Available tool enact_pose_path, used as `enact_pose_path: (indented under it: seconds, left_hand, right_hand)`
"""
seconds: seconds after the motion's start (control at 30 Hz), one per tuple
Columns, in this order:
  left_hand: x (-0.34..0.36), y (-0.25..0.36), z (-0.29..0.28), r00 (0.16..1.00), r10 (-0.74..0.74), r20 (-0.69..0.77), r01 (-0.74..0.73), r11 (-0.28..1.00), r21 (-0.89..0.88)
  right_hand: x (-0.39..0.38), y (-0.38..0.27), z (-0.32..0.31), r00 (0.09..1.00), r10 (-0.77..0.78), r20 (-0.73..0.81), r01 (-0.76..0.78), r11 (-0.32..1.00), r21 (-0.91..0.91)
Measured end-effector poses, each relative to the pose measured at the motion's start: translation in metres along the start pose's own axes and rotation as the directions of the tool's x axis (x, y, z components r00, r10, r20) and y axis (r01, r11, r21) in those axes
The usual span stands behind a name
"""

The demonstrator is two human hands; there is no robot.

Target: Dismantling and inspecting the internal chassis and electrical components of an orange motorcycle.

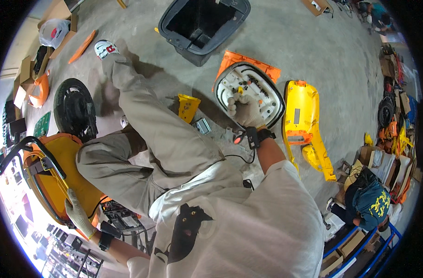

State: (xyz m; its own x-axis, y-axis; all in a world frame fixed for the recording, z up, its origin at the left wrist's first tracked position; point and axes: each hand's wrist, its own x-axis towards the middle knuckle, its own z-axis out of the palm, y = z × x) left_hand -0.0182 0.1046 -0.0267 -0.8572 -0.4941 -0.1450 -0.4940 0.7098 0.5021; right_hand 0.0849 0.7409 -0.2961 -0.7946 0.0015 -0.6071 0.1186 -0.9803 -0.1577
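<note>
My right hand, in a pale knit glove, is over an oval white cover with a black rim. Its fingers are curled together; anything inside them is hidden. Small dark and orange parts dot the cover's inner face. An orange panel lies partly beneath it. On the left, my gloved left hand rests with fingers stretched along a yellow-and-orange machine body, which has a black curved handle. A yellow bracket and a small silver metal part lie on the floor between my legs and the cover.
An open black bin stands ahead. Long yellow shells lie right of the cover. A black wheel and cardboard boxes are at the left. Another person crouches beside blue rails at the lower right.
</note>
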Motion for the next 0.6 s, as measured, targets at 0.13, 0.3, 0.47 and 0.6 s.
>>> enact_pose_path:
  seconds: [0.13, 0.3, 0.47, 0.6]
  left_hand:
    - [-0.006, 0.006, 0.002, 0.999, 0.018, -0.038, -0.019, 0.999, -0.038]
    - [-0.008, 0.006, 0.004, 0.997, 0.050, -0.062, -0.043, 0.993, 0.108]
    - [-0.010, 0.005, 0.006, 0.998, 0.016, -0.060, -0.017, 1.000, -0.017]
    - [-0.017, 0.019, 0.007, 0.976, 0.083, -0.204, -0.031, 0.969, 0.246]
  right_hand:
    - [0.012, 0.008, 0.065, 0.988, 0.058, 0.142, -0.061, 0.998, 0.011]
    - [0.015, 0.029, 0.132, 0.918, 0.118, 0.379, -0.163, 0.983, 0.088]
    - [0.001, 0.049, 0.179, 0.845, 0.170, 0.507, -0.240, 0.968, 0.075]
    - [0.002, 0.074, 0.208, 0.806, 0.149, 0.573, -0.126, 0.989, -0.080]
